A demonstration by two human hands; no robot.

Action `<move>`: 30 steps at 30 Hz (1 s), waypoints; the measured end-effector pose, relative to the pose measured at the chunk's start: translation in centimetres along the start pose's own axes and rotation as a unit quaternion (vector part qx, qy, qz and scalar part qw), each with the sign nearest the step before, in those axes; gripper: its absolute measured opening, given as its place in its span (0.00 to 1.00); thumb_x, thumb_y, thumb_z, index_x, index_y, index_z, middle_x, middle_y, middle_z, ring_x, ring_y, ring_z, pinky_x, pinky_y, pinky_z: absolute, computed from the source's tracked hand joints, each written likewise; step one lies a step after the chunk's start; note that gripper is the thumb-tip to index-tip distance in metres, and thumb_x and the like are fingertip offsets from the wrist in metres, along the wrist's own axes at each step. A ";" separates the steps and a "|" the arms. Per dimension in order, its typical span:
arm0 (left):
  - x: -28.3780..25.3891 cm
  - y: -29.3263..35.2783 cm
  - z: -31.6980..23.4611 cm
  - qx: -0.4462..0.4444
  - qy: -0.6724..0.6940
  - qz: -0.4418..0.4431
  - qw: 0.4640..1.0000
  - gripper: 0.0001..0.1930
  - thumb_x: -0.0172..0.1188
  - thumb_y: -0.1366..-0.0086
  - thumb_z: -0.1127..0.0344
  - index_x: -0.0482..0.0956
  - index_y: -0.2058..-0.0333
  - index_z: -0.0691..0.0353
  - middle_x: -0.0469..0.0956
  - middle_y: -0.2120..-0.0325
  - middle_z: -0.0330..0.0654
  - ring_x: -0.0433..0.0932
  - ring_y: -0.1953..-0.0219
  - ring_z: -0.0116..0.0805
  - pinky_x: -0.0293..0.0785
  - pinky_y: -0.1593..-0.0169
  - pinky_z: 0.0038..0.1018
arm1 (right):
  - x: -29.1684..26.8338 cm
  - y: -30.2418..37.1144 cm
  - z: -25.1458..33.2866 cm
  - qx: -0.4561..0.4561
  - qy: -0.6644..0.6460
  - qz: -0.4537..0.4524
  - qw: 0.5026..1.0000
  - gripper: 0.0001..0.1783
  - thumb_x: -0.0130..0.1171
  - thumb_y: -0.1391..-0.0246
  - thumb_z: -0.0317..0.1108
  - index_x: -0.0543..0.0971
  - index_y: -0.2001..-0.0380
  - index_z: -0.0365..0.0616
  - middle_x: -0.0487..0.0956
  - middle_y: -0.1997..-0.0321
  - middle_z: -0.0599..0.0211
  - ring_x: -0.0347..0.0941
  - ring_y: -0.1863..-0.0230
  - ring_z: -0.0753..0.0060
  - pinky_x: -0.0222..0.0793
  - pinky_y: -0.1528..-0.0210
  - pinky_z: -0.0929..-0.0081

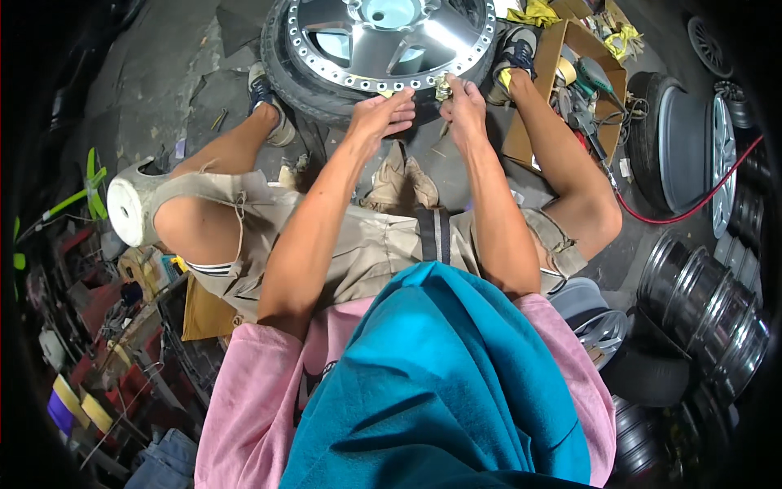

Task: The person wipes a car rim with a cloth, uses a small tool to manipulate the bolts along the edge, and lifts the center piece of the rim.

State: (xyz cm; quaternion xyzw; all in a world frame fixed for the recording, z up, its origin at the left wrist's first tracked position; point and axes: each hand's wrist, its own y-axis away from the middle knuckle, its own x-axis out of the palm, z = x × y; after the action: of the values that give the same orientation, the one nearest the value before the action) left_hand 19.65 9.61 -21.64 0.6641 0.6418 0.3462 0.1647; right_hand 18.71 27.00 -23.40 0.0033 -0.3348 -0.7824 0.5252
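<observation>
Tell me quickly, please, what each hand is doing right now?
Left hand: open, flat on the wheel rim.
Right hand: pinched shut on a small yellowish piece.

Wheel (383,49) ahead, knees beside; floor (456,167) between stays open.

The person wears a pink short-sleeved shirt (244,391) with a teal cloth (440,383) draped over the front. Khaki shorts (366,244) have frayed hems, and grey sneakers (265,94) cover the feet.

To your right, just beyond your right knee, 1 open brown cardboard box (544,73) lies on the floor, flaps spread, filled with tools and cables. You have no labels, signs or screens in sight.
</observation>
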 end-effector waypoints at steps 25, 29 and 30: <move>-1.1 0.9 -1.3 0.063 -0.334 -0.086 0.937 0.33 0.75 0.43 0.40 0.85 0.60 0.71 0.86 0.67 0.45 0.83 0.68 0.27 0.80 0.60 0.21 | -0.6 -0.1 0.9 0.013 0.035 -0.006 0.999 0.13 0.61 0.33 0.39 0.72 0.67 0.45 0.66 0.77 0.77 0.54 0.84 0.86 0.50 0.82 0.79; -1.4 -1.1 0.4 0.075 -0.191 -0.067 0.977 0.26 0.71 0.37 0.46 0.85 0.61 0.70 0.86 0.67 0.46 0.84 0.68 0.28 0.82 0.62 0.23 | -0.2 -0.1 0.7 0.014 0.041 -0.002 0.999 0.12 0.61 0.33 0.39 0.72 0.66 0.45 0.67 0.76 0.76 0.55 0.84 0.85 0.50 0.81 0.79; -1.7 -1.5 0.8 0.097 -0.174 -0.060 0.978 0.23 0.71 0.36 0.50 0.85 0.62 0.69 0.86 0.68 0.46 0.84 0.69 0.28 0.81 0.64 0.23 | -0.1 -0.1 0.6 0.014 0.042 0.000 0.999 0.12 0.61 0.33 0.39 0.72 0.66 0.46 0.67 0.76 0.76 0.55 0.84 0.85 0.51 0.81 0.79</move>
State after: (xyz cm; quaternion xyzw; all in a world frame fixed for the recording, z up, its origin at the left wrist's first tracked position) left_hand 19.23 8.31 -23.65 0.6876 0.6724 0.1511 0.2286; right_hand 18.45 27.45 -23.02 0.0436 -0.3237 -0.7764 0.5390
